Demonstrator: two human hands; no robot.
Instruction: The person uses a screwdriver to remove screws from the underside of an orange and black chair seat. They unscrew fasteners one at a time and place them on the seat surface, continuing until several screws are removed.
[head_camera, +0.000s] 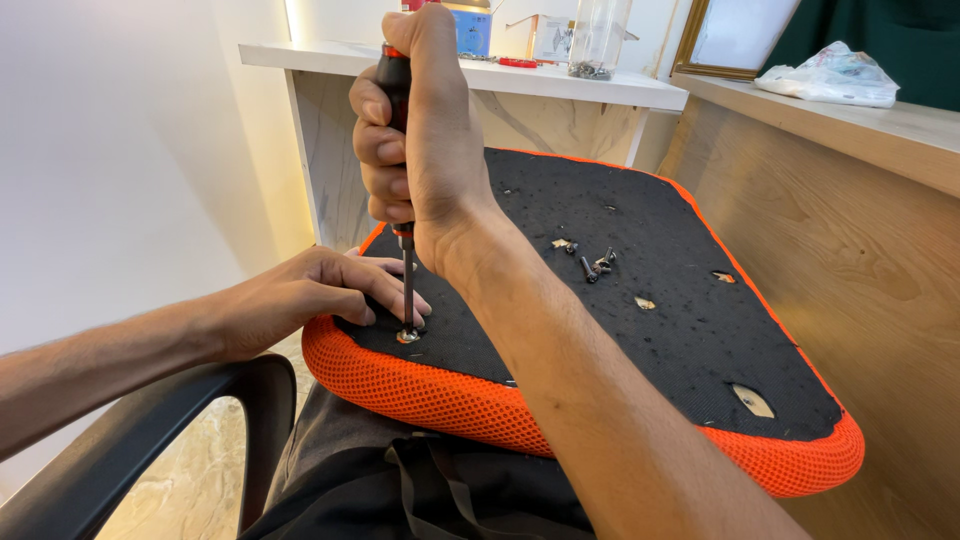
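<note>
An orange mesh seat cushion (420, 385) lies upside down across my lap, its black fabric underside (640, 210) facing up. My right hand (415, 130) grips the black handle of a screwdriver (407, 285) held upright, its tip on a screw with a washer (407, 336) near the cushion's near left corner. My left hand (305, 295) rests on the black underside, fingers touching the screwdriver shaft just above the screw. Loose screws (596, 264) lie in the middle of the underside.
A black curved chair armrest (150, 440) sits at the lower left. A white marble-look shelf (560, 80) behind holds a clear jar, boxes and small parts. A wooden counter (870, 170) at right carries a plastic bag (830, 75). A white wall fills the left.
</note>
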